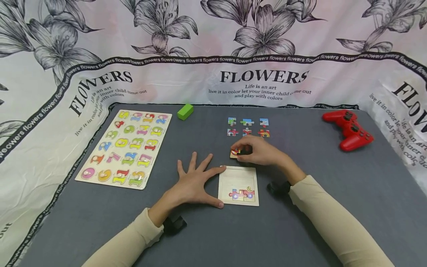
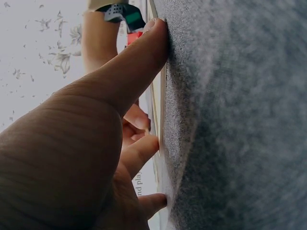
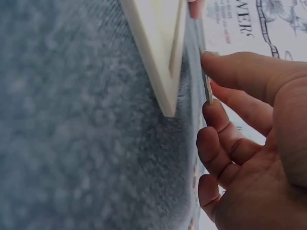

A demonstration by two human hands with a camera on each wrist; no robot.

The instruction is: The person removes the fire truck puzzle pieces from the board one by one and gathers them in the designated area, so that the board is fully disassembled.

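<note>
My right hand pinches a jigsaw puzzle piece just beyond the far edge of a square wooden puzzle tray. In the right wrist view the thin piece is edge-on between thumb and fingers, above the table. My left hand lies with fingers spread, its thumb and index fingertips touching the tray's left side. Two joined puzzle pieces lie in the tray's near right corner. Beyond the right hand, several loose puzzle pieces are set out in two rows; the hand is close to the nearer row.
At the left lies a wooden number board with colourful numerals. A green block sits near the table's far edge, and a red game controller rests at the far right. Flower-printed cloth rises behind the grey table.
</note>
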